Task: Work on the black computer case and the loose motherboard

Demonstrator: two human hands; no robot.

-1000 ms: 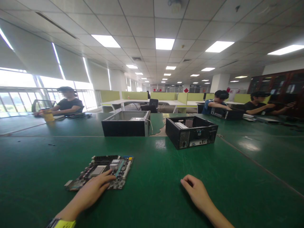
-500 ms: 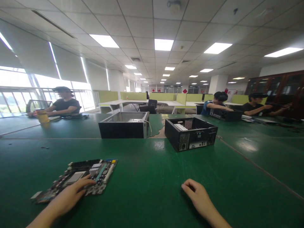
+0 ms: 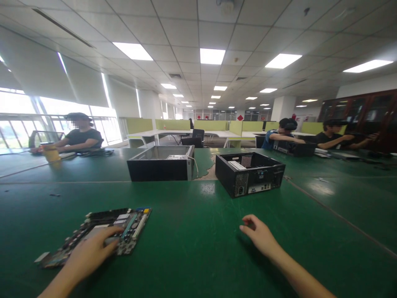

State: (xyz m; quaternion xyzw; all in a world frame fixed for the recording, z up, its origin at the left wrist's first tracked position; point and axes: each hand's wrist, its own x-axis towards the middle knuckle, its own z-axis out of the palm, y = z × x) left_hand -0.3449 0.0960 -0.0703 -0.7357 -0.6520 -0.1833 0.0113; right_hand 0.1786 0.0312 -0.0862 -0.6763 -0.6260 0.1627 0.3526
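A computer motherboard (image 3: 132,228) lies flat at the left on the green tabletop. Over its near side is my left hand (image 3: 93,248), fingers stretched across it and thumb apart; whether they touch it I cannot tell. My left hand hides part of the board. On the right, my right hand (image 3: 260,236) hovers a little above the table with nothing in it, its fingers loosely bent and apart from the thumb. Beyond my right hand stands an open black computer case (image 3: 263,180) with its rear ports facing me.
A second open computer case (image 3: 159,170) stands left of the first, a pale cable at its corner. Between them the green covering (image 3: 203,159) is torn. A yellow container (image 3: 51,153) and a person (image 3: 82,134) are at far left; two people (image 3: 281,134) work at far right.
My right hand has risen and moved forward, its thumb and fingers parting more. My left hand has shifted slightly over the motherboard. The view has turned a little.
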